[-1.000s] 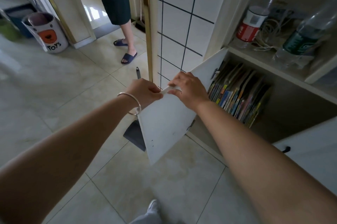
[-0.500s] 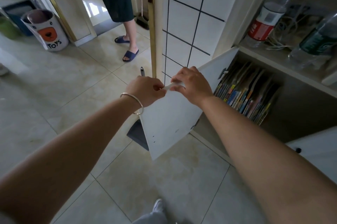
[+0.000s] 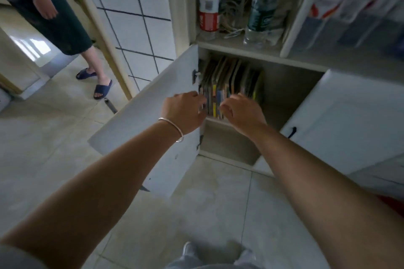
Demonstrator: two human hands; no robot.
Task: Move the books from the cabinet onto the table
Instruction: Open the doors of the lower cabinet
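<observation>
I am facing the white cabinet (image 3: 258,54) at twelve o'clock, its left door (image 3: 153,102) swinging open toward nine o'clock, with the books (image 3: 229,85) standing upright in its lower compartment. My left hand (image 3: 185,111) and right hand (image 3: 242,113) are reaching in just apart, fingers loosely curled at the spines, gripping nothing that I can see.

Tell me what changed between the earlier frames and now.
Both hands let go of the white cabinet door, now swung wider open. The left hand and right hand have reached to the row of upright colourful books. The books remain shelved.
</observation>
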